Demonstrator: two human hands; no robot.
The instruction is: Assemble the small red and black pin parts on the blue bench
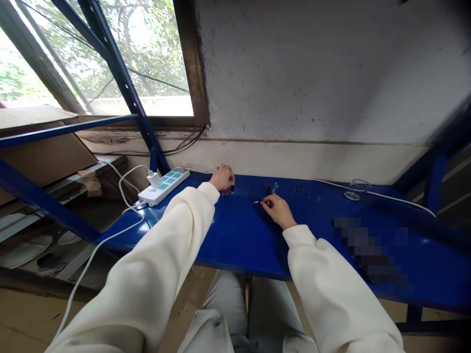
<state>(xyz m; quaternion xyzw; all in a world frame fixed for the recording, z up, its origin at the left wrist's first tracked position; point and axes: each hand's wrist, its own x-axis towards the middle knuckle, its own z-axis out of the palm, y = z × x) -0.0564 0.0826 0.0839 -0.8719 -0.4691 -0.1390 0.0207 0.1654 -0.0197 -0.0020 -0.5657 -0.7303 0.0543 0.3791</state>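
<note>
My left hand (222, 177) rests at the back of the blue table (235, 235), fingers curled over small red and dark vials (228, 190) standing under it. My right hand (276, 209) lies further right, fingers pinched on a tiny white piece (256, 201) that pokes out to the left. A few small vials with red and blue tops (271, 188) stand just behind the right hand. A row of tiny dark items (299, 190) lies to their right.
A white power strip with teal sockets (164, 186) and a plugged charger sits at the table's left end, its white cable (91, 255) trailing down. A clear glass dish (356, 189) stands at the back right. Cardboard box (44, 147) on the left shelf.
</note>
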